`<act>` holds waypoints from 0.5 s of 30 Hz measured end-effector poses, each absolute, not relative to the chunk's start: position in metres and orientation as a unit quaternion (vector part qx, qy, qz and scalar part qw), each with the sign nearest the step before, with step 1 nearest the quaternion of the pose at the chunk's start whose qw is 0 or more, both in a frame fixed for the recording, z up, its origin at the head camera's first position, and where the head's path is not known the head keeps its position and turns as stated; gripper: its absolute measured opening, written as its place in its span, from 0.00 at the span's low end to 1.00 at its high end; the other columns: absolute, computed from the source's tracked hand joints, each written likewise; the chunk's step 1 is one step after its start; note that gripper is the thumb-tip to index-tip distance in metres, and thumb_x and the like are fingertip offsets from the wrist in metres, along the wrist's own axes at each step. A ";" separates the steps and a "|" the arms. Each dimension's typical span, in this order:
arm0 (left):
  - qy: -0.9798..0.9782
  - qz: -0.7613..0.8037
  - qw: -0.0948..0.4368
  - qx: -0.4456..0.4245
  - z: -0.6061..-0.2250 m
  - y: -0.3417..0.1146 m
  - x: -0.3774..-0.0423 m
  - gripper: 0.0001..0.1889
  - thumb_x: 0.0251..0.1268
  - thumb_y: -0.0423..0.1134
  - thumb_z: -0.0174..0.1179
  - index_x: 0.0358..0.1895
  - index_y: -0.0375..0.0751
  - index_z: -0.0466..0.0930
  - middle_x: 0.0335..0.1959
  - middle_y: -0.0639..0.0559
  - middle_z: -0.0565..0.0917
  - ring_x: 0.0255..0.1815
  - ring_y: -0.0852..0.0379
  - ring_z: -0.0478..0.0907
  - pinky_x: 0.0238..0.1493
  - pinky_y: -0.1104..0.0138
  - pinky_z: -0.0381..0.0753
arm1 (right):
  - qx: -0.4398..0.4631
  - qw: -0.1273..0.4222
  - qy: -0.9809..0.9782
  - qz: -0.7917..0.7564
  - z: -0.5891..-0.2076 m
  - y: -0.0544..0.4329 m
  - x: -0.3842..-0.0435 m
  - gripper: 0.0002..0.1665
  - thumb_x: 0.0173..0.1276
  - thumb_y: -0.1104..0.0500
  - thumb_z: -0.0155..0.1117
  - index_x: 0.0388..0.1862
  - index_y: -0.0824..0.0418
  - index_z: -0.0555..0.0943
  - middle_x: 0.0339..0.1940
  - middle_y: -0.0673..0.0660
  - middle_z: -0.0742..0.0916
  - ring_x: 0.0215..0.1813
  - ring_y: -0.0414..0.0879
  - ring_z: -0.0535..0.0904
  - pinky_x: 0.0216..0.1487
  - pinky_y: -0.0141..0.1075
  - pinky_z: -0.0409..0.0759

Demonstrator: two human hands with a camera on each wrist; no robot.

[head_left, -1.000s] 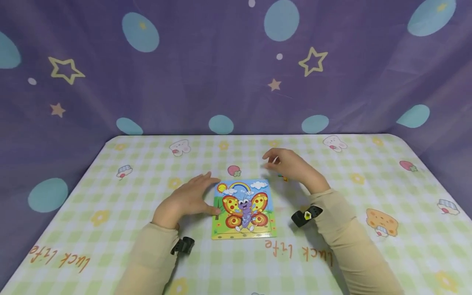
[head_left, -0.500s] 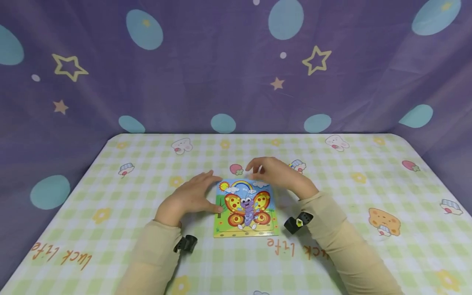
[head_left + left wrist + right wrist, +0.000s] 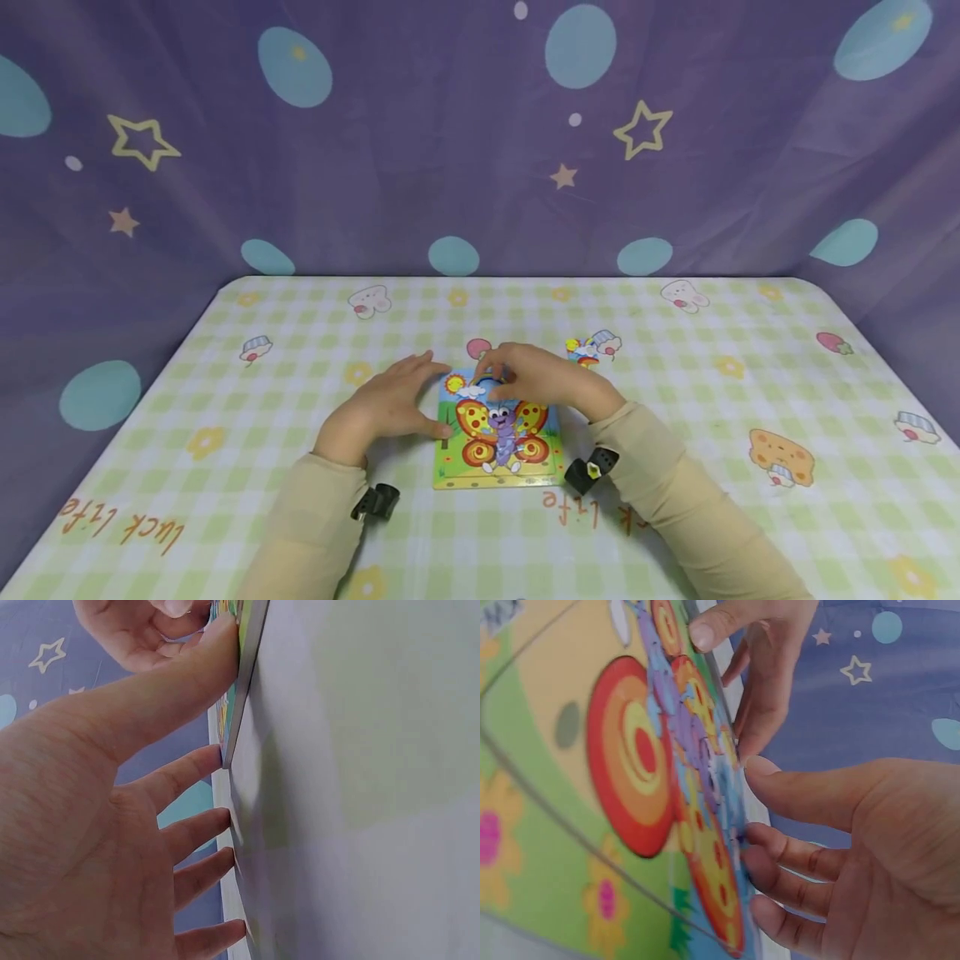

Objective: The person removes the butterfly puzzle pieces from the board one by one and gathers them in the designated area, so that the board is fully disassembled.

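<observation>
A flat butterfly picture puzzle [image 3: 498,477] lies on the table in front of the person. My left hand [image 3: 382,406] is at its left side, fingers straight and spread. In the left wrist view, the thumb [image 3: 172,697] rests on the board's edge, and the index fingertip touches its corner. Over the puzzle's top part is my right hand [image 3: 536,375], fingers bent down. The right wrist view shows its thumb [image 3: 802,796] apart from the fingers, the tips at the picture's surface. Whether a puzzle piece is under them cannot be made out.
Colourful loose puzzle pieces [image 3: 581,350] lie right of the board, behind the right hand. A green and white checked cloth [image 3: 300,417] covers the table. A purple curtain [image 3: 420,167] with stars hangs behind the far edge.
My right hand has moved left and nearer, from beside the loose pieces to over the puzzle's top part, uncovering those pieces. My left hand has stayed at the board's left edge.
</observation>
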State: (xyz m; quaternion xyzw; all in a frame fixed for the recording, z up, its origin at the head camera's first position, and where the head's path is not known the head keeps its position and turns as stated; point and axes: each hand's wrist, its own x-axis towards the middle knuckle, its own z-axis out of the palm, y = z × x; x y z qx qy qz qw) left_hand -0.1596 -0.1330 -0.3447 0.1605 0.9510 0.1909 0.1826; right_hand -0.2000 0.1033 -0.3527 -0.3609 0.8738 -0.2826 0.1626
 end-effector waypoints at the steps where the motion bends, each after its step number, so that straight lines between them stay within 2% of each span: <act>1: 0.951 0.190 0.182 0.160 -0.345 -0.133 -0.159 0.47 0.49 0.56 0.75 0.73 0.48 0.65 0.79 0.40 0.52 0.78 0.38 0.48 0.72 0.38 0.52 | -0.362 0.165 0.875 -0.277 -0.354 0.103 -0.199 0.15 0.67 0.61 0.69 0.53 0.57 0.83 0.44 0.54 0.81 0.42 0.45 0.75 0.46 0.36 0.76; 7: 0.953 0.188 0.179 0.160 -0.344 -0.134 -0.158 0.47 0.49 0.57 0.75 0.73 0.48 0.65 0.79 0.40 0.53 0.78 0.38 0.48 0.72 0.37 0.53 | -0.375 0.168 0.875 -0.256 -0.357 0.100 -0.197 0.23 0.65 0.61 0.71 0.60 0.55 0.81 0.47 0.55 0.78 0.42 0.46 0.72 0.44 0.35 0.75; 15: 0.953 0.188 0.179 0.158 -0.345 -0.134 -0.157 0.47 0.50 0.57 0.74 0.74 0.48 0.65 0.79 0.41 0.53 0.78 0.38 0.48 0.72 0.38 0.53 | -0.387 0.159 0.872 -0.254 -0.359 0.100 -0.194 0.22 0.65 0.62 0.70 0.58 0.56 0.82 0.47 0.56 0.78 0.42 0.46 0.72 0.44 0.35 0.75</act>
